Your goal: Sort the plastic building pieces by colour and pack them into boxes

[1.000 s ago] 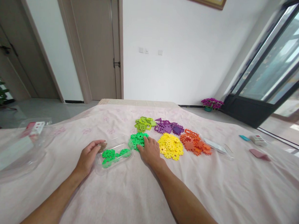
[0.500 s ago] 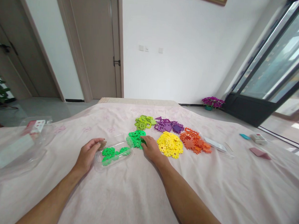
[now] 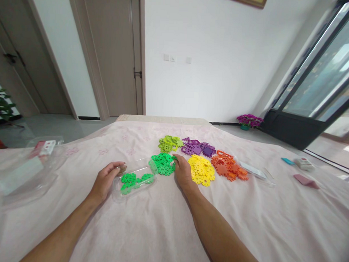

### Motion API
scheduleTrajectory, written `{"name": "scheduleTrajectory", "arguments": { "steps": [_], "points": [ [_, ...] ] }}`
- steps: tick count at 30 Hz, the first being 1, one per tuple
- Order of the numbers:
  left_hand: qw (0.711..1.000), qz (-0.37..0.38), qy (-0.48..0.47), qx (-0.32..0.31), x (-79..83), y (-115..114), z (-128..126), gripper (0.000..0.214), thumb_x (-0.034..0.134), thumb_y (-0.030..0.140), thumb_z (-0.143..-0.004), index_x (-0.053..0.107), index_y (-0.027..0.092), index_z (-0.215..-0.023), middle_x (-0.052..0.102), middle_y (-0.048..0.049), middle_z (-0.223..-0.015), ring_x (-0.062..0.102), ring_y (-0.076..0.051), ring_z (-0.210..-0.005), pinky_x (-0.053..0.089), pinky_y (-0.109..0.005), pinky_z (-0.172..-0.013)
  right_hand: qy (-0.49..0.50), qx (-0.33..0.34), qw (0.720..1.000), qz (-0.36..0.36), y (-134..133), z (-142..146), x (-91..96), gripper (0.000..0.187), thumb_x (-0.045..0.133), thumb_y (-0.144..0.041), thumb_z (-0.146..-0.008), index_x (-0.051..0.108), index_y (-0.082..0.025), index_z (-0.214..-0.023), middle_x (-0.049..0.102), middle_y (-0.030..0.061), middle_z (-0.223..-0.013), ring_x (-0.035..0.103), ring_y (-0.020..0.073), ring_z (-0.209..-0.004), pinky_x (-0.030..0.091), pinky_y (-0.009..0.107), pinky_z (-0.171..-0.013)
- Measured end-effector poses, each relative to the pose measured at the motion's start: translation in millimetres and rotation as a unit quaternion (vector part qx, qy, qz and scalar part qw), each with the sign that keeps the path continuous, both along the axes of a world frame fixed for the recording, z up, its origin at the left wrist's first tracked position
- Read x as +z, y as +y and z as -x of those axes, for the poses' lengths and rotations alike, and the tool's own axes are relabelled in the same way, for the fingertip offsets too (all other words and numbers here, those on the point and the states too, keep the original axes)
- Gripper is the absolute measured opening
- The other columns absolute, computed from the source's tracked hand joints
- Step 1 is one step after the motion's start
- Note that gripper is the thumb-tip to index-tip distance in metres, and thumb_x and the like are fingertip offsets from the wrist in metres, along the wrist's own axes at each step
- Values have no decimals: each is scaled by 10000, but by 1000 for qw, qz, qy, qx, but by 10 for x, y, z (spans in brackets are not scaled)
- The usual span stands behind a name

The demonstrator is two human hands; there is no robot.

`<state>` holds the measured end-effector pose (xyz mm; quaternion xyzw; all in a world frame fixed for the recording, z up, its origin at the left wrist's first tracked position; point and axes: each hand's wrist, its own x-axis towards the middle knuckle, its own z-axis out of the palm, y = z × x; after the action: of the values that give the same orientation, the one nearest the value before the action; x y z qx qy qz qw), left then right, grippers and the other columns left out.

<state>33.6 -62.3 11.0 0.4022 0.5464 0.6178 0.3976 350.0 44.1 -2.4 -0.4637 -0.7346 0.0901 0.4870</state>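
Note:
My left hand [image 3: 108,178] grips the left end of a clear plastic box [image 3: 140,163], its fingers closed on the rim. Several green snowflake building discs [image 3: 129,178] lie inside the box. Just beyond its right end is a heap of green snowflake discs [image 3: 163,164] on the cloth. At the right side of that heap my right hand [image 3: 183,172] is closed, a green disc [image 3: 174,157] showing at its fingertips. Close by on the right sits a pile of yellow discs [image 3: 202,170], partly behind that hand.
Light-green pieces [image 3: 168,143], purple pieces [image 3: 195,147] and orange pieces [image 3: 227,166] lie in piles farther back. A clear package [image 3: 256,172] is beside the orange ones. Clear plastic packaging [image 3: 27,171] lies at left; a pink cloth [image 3: 305,180] at right.
My right hand has shifted slightly right, from the top of the green heap to its side, and a green disc now shows at its fingertips. The left hand stays on the box.

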Motion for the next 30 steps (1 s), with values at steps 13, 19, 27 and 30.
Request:
{"name": "scheduleTrajectory", "arguments": {
  "steps": [13,19,27,30],
  "points": [
    [1000,-3,3,-5,10,-1,-15,416,711,436,-733,675,161,-1043,753,-107,-1002,693,-248,-962,478,-412,-969,132,-32,990,35,32,92,54,364,468,-294,-860,702,-174,-1112,715,108,-1122,644,229,-1060,471,401,-1000],
    [1000,-7,9,-10,5,-4,-8,405,700,450,-745,674,170,-1037,754,-95,-996,693,-237,-961,488,-384,-949,212,-47,973,81,-11,204,186,369,486,-323,-824,719,-179,-1071,730,85,-1072,650,231,-991,473,405,-958],
    [1000,-11,14,-16,60,-23,-32,434,715,473,-727,683,167,-1033,755,-104,-1003,694,-245,-966,498,-381,-924,291,60,950,95,-490,730,654,317,546,-299,-840,704,-207,-1099,730,34,-1050,648,197,-965,490,348,-920],
    [1000,-10,13,-23,69,-28,-40,429,722,468,-725,682,166,-1028,755,-104,-1005,694,-249,-977,501,-380,-922,228,143,958,99,-673,914,671,285,522,-248,-867,703,-216,-1085,728,31,-1027,660,179,-916,512,320,-870]
  ]
}}
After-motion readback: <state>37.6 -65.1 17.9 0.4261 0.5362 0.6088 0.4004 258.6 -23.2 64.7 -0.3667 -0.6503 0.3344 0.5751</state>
